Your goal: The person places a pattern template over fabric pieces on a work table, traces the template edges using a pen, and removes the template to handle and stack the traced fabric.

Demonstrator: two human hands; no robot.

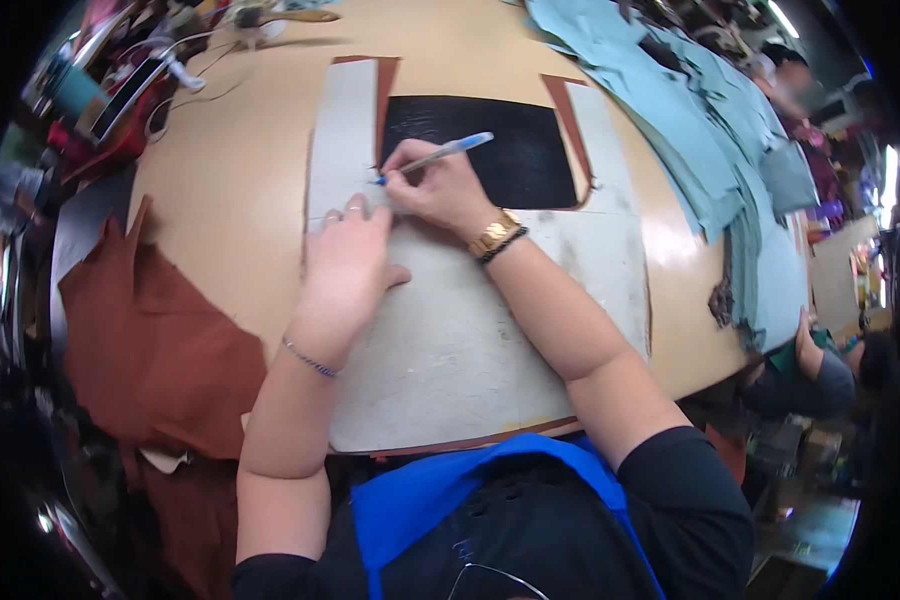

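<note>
My right hand (437, 190) is closed around a white and blue pen (457, 146), its tip down at the inner edge of the left arm of a grey template (470, 330). My left hand (348, 250) lies flat on the template, just below and left of the pen tip, fingers spread. Brown leather (387, 85) shows from under the template's edges. Between the template's two upper arms lies a black rectangular sheet (510, 145).
Brown leather (160, 350) hangs over the table's left edge. Light blue leather sheets (670, 130) are piled on the right. A phone (128, 98), cables and a brush (295, 16) lie at the upper left. Another person's hand (808, 345) is at the right edge.
</note>
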